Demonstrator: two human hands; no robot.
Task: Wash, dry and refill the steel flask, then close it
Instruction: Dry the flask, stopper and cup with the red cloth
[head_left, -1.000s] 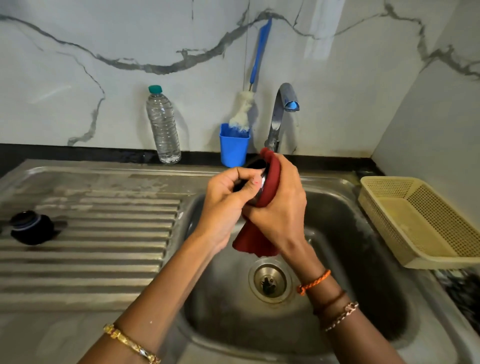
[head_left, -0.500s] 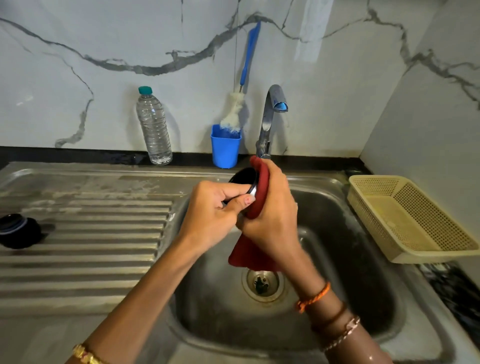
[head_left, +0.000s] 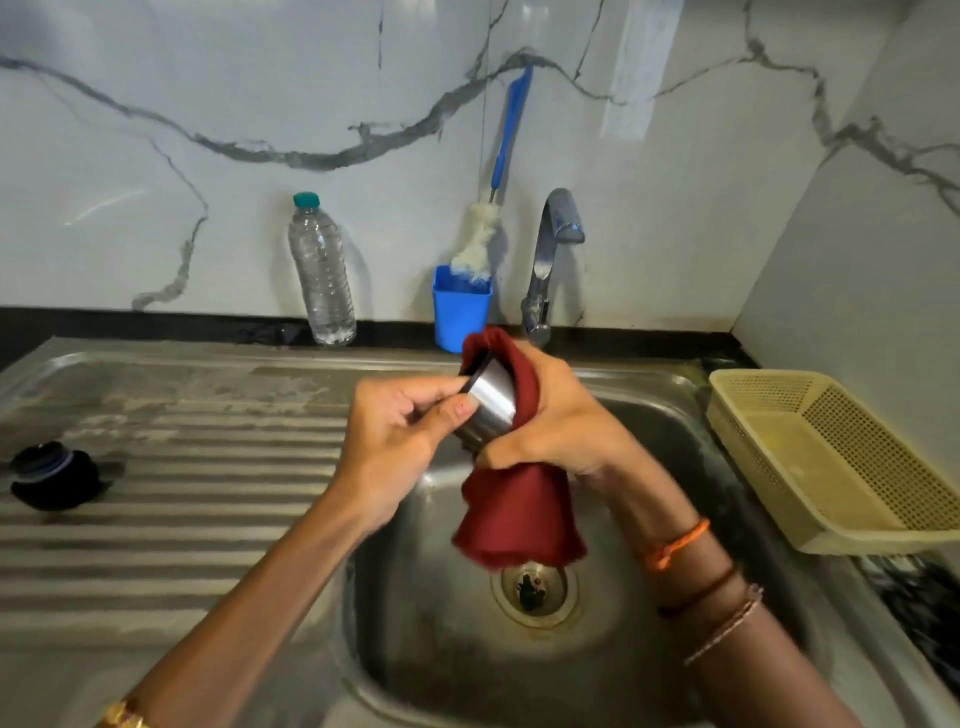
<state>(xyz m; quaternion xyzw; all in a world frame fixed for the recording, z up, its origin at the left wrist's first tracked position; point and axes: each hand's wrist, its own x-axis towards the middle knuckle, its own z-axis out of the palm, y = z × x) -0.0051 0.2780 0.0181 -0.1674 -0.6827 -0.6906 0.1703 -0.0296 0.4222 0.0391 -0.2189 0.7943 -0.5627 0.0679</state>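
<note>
The steel flask (head_left: 491, 402) is held tilted above the sink basin (head_left: 415, 649), its open mouth pointing up and to the left. My left hand (head_left: 400, 441) pinches the flask near its rim with thumb and fingers. A dark red cloth (head_left: 511, 512) is wrapped round the flask's body and hangs down over the drain; my right hand (head_left: 556, 421) grips flask and cloth together. The flask's black cap (head_left: 52, 475) lies on the ribbed draining board at the far left. A clear plastic water bottle (head_left: 322, 270) with a green cap stands against the wall.
A steel tap (head_left: 550, 260) rises behind the basin. Beside it a blue cup (head_left: 461, 309) holds a blue-handled bottle brush (head_left: 493, 208). A cream plastic basket (head_left: 831, 457) sits on the counter at the right. The drain (head_left: 535, 587) is below the cloth.
The flask has turned so more bare steel shows out of the cloth. The cloth hangs lower over the drain. Both hands stay on the flask.
</note>
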